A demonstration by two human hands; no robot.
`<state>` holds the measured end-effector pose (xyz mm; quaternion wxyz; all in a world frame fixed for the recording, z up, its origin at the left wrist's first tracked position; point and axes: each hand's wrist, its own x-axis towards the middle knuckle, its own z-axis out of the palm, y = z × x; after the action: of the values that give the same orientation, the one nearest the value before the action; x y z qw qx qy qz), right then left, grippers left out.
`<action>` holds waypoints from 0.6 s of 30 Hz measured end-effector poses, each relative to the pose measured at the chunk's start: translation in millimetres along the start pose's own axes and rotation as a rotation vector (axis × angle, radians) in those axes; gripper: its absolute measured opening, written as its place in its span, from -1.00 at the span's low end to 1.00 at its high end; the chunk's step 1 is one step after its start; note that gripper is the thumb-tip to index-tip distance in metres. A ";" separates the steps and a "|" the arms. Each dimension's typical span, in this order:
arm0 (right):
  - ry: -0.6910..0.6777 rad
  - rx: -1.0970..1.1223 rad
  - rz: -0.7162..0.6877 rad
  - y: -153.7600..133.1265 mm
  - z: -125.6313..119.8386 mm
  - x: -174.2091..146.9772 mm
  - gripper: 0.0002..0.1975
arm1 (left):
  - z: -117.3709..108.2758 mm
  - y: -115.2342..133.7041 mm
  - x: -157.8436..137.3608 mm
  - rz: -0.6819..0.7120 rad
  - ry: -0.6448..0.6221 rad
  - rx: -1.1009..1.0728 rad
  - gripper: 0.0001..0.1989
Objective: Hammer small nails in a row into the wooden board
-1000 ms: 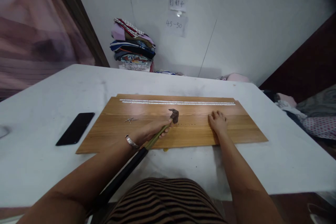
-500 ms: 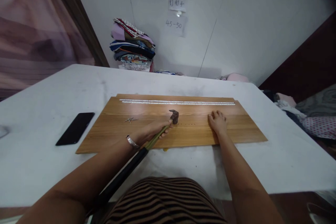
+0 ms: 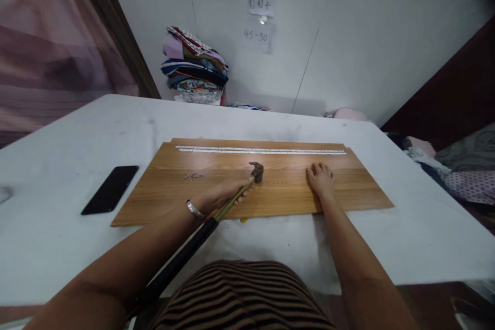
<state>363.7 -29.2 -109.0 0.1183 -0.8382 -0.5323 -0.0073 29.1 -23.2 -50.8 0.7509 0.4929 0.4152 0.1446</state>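
My left hand point(image 3: 231, 190) is wrapped round the handle of a claw hammer point(image 3: 257, 171), close below its rusty head. The head rests on or just over a wooden board point(image 3: 290, 198); I cannot tell which. A short row of small dark nail heads or holes point(image 3: 280, 182) runs to the right of the hammer head. My right hand point(image 3: 321, 179) lies on the board further right, fingers spread, holding nothing. Several loose nails point(image 3: 192, 177) lie in a small heap on the board's left part. Two white measuring strips point(image 3: 261, 151) stretch along its far side.
A black phone point(image 3: 110, 190) lies on the white table point(image 3: 77, 154), left of the board. Behind the table's far edge is a stack of folded clothes point(image 3: 195, 67) against the wall. Handwritten paper signs point(image 3: 261, 5) hang on that wall. More cloth items point(image 3: 469, 185) lie off to the right.
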 end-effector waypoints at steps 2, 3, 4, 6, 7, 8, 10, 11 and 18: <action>0.001 -0.004 -0.001 0.3 0.3 0.3 -0.56 | 0.6 1.9 -1.3 -0.025 0.023 -0.004 -0.53; -0.001 -0.006 0.000 0.4 0.5 0.6 -0.56 | 0.8 3.2 -1.9 -0.035 0.036 -0.009 -0.52; -0.002 -0.008 0.001 0.6 0.6 0.7 -0.56 | 0.9 4.4 -2.3 -0.040 0.032 -0.018 -0.52; -0.008 -0.007 -0.001 0.9 1.0 1.0 -0.55 | 0.7 5.4 -2.1 -0.045 0.031 -0.036 -0.51; -0.010 -0.007 -0.001 1.1 1.2 1.1 -0.55 | 0.6 5.0 -1.5 -0.048 0.036 -0.038 -0.52; -0.010 -0.006 -0.001 1.2 1.5 1.2 -0.55 | 0.5 4.2 -0.9 -0.051 0.044 -0.036 -0.52; -0.003 -0.006 -0.002 1.4 2.1 1.3 -0.56 | 0.4 2.0 0.3 -0.056 0.057 -0.025 -0.53; 0.002 -0.005 -0.001 1.4 2.3 1.4 -0.56 | 0.4 1.0 0.6 -0.058 0.062 -0.021 -0.54; 0.009 -0.006 -0.004 0.5 1.8 1.0 -0.56 | -1.6 4.1 -1.1 -0.032 0.024 -0.040 -0.53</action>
<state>364.4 -28.1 -110.7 0.1180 -0.8376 -0.5333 -0.0129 27.9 -21.0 -47.0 0.7578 0.4691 0.4292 0.1465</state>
